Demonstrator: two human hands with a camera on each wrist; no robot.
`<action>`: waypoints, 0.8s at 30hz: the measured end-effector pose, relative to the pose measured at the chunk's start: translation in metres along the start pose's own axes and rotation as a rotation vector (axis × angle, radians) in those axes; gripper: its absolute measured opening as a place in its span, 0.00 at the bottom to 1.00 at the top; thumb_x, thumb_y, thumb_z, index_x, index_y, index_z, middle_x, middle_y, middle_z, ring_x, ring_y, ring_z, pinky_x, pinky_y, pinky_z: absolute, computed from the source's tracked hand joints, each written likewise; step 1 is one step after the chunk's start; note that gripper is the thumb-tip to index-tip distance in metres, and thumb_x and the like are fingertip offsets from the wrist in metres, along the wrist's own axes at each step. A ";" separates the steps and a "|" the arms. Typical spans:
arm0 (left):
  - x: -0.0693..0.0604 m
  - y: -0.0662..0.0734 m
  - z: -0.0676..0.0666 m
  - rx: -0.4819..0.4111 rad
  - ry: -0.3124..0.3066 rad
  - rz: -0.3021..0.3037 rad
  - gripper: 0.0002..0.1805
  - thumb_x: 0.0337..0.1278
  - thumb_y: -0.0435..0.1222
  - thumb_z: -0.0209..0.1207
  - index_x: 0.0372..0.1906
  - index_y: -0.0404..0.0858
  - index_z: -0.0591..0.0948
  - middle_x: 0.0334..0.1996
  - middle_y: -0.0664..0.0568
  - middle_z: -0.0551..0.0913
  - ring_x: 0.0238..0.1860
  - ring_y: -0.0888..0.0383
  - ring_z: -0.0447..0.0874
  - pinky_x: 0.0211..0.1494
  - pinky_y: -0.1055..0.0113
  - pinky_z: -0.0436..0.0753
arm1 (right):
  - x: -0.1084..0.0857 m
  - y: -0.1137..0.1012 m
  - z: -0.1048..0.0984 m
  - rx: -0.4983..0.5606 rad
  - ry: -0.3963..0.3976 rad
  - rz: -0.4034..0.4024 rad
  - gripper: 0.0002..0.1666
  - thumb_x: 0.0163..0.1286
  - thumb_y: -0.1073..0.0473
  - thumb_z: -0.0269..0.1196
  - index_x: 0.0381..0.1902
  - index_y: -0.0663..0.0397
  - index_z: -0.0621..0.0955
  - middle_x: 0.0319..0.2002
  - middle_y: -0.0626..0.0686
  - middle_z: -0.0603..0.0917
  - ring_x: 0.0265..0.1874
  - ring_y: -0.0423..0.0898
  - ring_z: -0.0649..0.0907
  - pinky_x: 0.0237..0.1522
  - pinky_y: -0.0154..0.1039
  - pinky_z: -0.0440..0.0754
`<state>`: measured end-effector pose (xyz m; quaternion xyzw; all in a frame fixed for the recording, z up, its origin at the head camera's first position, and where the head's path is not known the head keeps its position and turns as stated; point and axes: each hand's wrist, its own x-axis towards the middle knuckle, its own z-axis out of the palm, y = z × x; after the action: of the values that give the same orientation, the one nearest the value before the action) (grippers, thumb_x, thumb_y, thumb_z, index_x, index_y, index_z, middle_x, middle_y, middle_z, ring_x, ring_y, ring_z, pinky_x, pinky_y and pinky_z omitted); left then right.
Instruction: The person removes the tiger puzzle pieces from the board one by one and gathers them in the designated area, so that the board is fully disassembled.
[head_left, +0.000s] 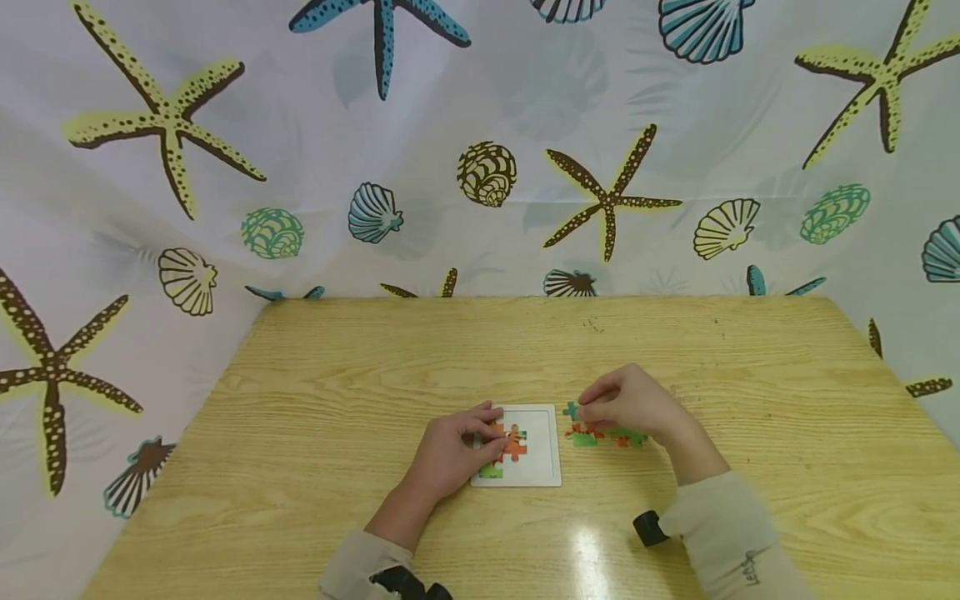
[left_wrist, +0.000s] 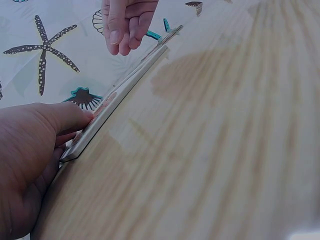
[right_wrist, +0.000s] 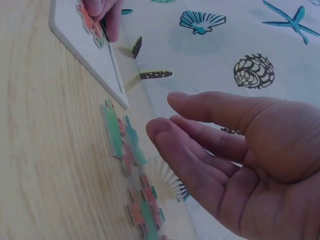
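A white square puzzle tray (head_left: pixel 543 450) lies on the table with a few joined jigsaw pieces at its left side. My left hand (head_left: pixel 446 454) is over that side, thumb and fingertips at an orange jigsaw piece (head_left: pixel 516 448). In the left wrist view the thumb of my left hand (left_wrist: pixel 35 145) lies over the tray's edge (left_wrist: pixel 95 127). My right hand (head_left: pixel 630 404) hovers over loose jigsaw pieces (head_left: pixel 585 439) right of the tray. The right wrist view shows my right hand (right_wrist: pixel 225 160) with loosely bent fingers, a gap below the thumb and nothing between them.
Loose green, orange and teal pieces (right_wrist: pixel 114 132) lie in a cluster close to the tray's right edge, some overlapping or touching. Behind the wooden table (head_left: pixel 360 350) hangs a white curtain (head_left: pixel 450 108) printed with starfish and shells. Black wrist devices (head_left: pixel 649 528) sit at both cuffs.
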<state>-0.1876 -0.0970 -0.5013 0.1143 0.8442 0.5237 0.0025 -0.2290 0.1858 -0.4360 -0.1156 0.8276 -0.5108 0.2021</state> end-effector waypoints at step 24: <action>-0.001 -0.001 -0.003 0.001 -0.005 0.007 0.02 0.61 0.31 0.72 0.34 0.35 0.92 0.59 0.46 0.87 0.72 0.47 0.75 0.73 0.49 0.73 | 0.014 -0.006 0.049 -0.020 -0.068 -0.088 0.18 0.69 0.65 0.71 0.54 0.69 0.85 0.46 0.58 0.90 0.46 0.47 0.89 0.47 0.40 0.88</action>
<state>-0.1875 -0.1000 -0.5006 0.1185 0.8440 0.5230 0.0026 -0.2200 0.1388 -0.4535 -0.1710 0.8194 -0.5067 0.2064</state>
